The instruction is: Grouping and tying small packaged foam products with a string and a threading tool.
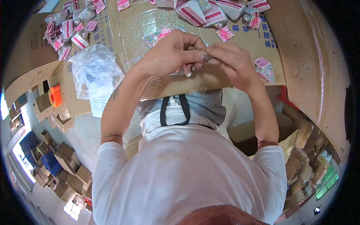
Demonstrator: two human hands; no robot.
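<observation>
My left hand (165, 55) and my right hand (234, 64) meet above the near edge of a cardboard surface (131, 26). The fingertips of both are pinched together and touch. What they pinch is mostly hidden; a small pale, pinkish bit (188, 71) shows below the left fingers. Behind the left hand lies a glittery, multicoloured packet (152, 39) with a pink card, partly covered by the hand. To the right of my right hand is another triangular glittery packet (266, 71) with a pink tag.
Small pink-and-white packets (67, 29) are heaped at the far left, and more packets (215, 15) lie at the far middle. A pink card (225, 33) lies near them. A crumpled clear plastic bag (95, 69) sits left of my forearm. An orange tape roll (56, 96) is further left.
</observation>
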